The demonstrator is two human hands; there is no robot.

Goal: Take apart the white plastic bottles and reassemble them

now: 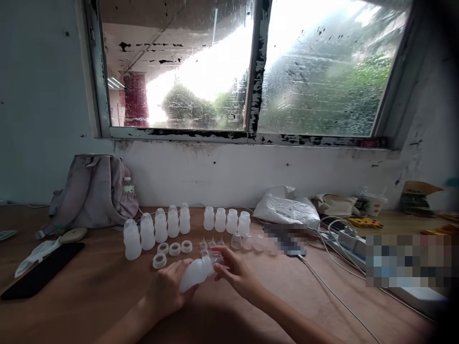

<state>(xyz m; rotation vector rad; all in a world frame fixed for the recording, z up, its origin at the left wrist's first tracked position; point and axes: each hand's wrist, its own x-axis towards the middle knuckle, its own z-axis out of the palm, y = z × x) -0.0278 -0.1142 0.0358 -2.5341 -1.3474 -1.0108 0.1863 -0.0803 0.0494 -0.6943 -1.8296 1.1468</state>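
Observation:
My left hand (172, 285) is wrapped round the body of a frosted baby bottle (194, 275), tilted up to the right above the table. At its upper end, the fingers of my right hand (231, 270) are closed round a clear cap (216, 258), which touches the bottle's neck. Just beyond lie several clear teats (203, 245), partly hidden by my right hand. Several white collar rings (174, 249) rest to their left, and several clear dome caps (246, 241) to their right.
Several capped bottles (132, 240) stand in a row at left, and several uncapped bottles (220, 220) at the back. A backpack (95, 191), a black slab (43, 271), a plastic package (287, 210), a phone (285, 238) with its cable and a power strip (416, 294) surround them.

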